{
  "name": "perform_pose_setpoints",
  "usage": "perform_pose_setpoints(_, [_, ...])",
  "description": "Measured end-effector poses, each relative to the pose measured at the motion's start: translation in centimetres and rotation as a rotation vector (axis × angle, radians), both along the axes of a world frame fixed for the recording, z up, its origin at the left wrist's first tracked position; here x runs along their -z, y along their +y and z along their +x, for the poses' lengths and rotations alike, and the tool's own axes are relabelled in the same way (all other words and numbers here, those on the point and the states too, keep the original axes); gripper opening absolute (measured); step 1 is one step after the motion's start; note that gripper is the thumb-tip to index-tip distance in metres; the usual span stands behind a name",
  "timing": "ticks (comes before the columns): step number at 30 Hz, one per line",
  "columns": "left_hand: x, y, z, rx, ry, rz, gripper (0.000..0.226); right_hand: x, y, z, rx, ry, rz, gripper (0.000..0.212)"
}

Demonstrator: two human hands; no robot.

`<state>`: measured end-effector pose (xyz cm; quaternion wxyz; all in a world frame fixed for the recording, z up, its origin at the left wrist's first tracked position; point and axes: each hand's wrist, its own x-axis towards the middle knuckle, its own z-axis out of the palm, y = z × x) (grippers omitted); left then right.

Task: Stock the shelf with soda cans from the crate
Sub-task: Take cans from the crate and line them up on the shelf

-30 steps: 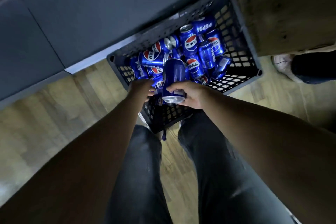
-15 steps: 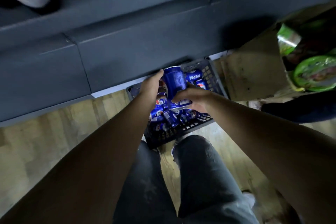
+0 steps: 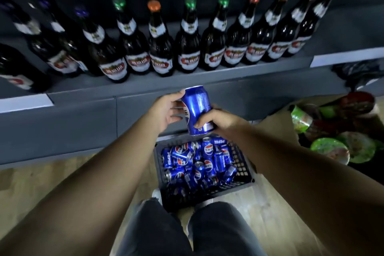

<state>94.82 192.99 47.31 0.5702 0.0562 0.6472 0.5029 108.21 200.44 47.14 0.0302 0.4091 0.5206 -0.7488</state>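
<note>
One can (image 3: 196, 106) is held in two hands above one crate (image 3: 243, 164), which holds a jumble of well over a dozen loose cans (image 3: 207, 149). About a dozen bottles (image 3: 161, 48) stand in a row on the shelf (image 3: 187, 81). The can's long axis is near upright, its upper end tipped toward the shelf lip; the right hand (image 3: 220, 120) curls its fingers round the lower part, and the left hand (image 3: 164, 110) cups the side, thumb on the upper rim, fingers slightly spread. Half a second ago the can sat lower, just over the crate.
</note>
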Motion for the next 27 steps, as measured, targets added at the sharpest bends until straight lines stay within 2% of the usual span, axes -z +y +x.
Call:
perform_pose_setpoints(3, [-3.0,-0.1,-1.1,-0.013,0.029,0.055,0.019,-3.1,0.3,-1.1,-0.025,0.013,0.042,0.051])
perform_pose_setpoints(6, [-5.9,-0.2,-2.4,-0.039,0.047,0.109,0.019,-5.6,0.5,-2.6,-0.042,0.033,0.074,0.079])
perform_pose_setpoints(7, [-6.7,-0.3,-2.8,-0.049,0.054,0.128,0.018,-6.3,0.5,-3.1,-0.035,0.055,0.074,0.081])
perform_pose_setpoints(10, [-9.1,-0.9,-3.9,-0.061,0.089,0.181,0.018,-8.6,0.2,-3.9,-0.001,0.133,0.065,0.06])
perform_pose_setpoints(15, [-13.2,-1.6,-5.2,-0.044,0.14,0.224,0.015,-12.0,0.1,-4.7,-0.049,0.188,0.129,0.054])
perform_pose_setpoints(21, [-17.1,-2.0,-5.3,-0.035,0.195,0.216,0.019,-15.1,-0.2,-5.1,-0.031,0.232,0.173,0.08])
perform_pose_setpoints(27, [-19.8,-2.2,-5.1,-0.035,0.274,0.35,0.028,-17.7,-0.5,-5.1,-0.036,0.314,0.236,0.069])
